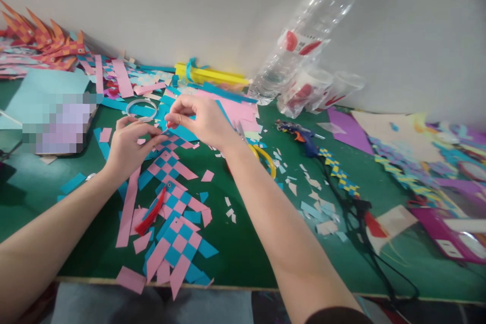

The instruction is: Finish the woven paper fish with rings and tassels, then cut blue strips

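Pinching: right hand (195, 115), a red piece (172, 125) (mostly hidden); left hand (131, 143), woven paper (167, 162).

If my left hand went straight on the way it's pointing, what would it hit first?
Your left hand would probably meet your right hand first, though depth is unclear; it might pass underneath.

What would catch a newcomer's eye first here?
Probably the pink-and-blue checkered paper pieces left of centre, with a red tassel lying on them. Next, the tall clear bottle at the back, then the spiky orange paper shapes at far left.
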{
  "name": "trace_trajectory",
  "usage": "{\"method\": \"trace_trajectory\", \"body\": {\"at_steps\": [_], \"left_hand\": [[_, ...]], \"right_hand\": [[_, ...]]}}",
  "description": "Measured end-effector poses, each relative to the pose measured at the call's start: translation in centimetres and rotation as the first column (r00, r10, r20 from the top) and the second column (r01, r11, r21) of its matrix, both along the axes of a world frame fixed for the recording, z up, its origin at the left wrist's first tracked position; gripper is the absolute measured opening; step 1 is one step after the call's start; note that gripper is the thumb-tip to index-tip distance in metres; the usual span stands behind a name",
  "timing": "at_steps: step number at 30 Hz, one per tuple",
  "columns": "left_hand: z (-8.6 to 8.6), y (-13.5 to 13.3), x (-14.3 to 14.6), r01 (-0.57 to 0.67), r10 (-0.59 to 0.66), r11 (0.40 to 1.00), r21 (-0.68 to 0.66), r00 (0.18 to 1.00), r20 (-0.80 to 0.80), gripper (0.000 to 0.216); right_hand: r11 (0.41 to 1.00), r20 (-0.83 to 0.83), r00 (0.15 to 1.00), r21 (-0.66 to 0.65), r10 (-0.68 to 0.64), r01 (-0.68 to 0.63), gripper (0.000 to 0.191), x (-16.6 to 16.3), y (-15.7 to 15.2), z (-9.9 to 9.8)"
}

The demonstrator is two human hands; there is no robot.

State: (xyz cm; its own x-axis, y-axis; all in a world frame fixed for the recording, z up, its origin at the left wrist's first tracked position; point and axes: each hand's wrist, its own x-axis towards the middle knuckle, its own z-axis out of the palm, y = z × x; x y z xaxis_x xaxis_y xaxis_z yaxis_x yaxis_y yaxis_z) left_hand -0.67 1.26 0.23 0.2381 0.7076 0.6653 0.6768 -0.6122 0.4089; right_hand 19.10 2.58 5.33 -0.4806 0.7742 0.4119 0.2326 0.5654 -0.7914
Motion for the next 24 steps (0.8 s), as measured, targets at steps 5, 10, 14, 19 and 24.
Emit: {"method": "trace_trajectory", "body": {"at_steps": [5,10,14,19,24], "left_hand": [[-0.07,0.01,-0.10,-0.007,0.007,1.000,-0.013,1.000,-0.015,0.017],[-0.04,-0.01,-0.06,-0.020,0.020,0.999,-0.028,1.000,-0.009,0.018],[-0.08,0.05,-0.10,-0.023,0.022,0.999,-0.035,1.000,-0.009,0.016],[-0.23,0.12,-0.16,-0.002,0.002,1.000,-0.007,1.000,-0.011,0.015],[-0.23,0.06,-0.12,-0.008,0.008,1.000,-0.010,1.000,-0.004,0.014]], "right_hand": [[1.000,0.004,1.000,-0.009,0.009,-0.009,0.039,-0.10,-0.30,0.30],[1.000,0.021,1.000,-0.019,0.012,-0.012,0.036,-0.07,-0.27,0.37],[0.999,0.026,0.999,-0.017,0.027,-0.027,0.034,-0.21,-0.14,0.16],[0.999,0.042,0.999,0.023,0.027,-0.028,0.029,-0.46,-0.13,-0.13],[0.998,0.045,0.999,0.060,0.019,-0.022,0.031,-0.34,-0.06,-0.13]]}}
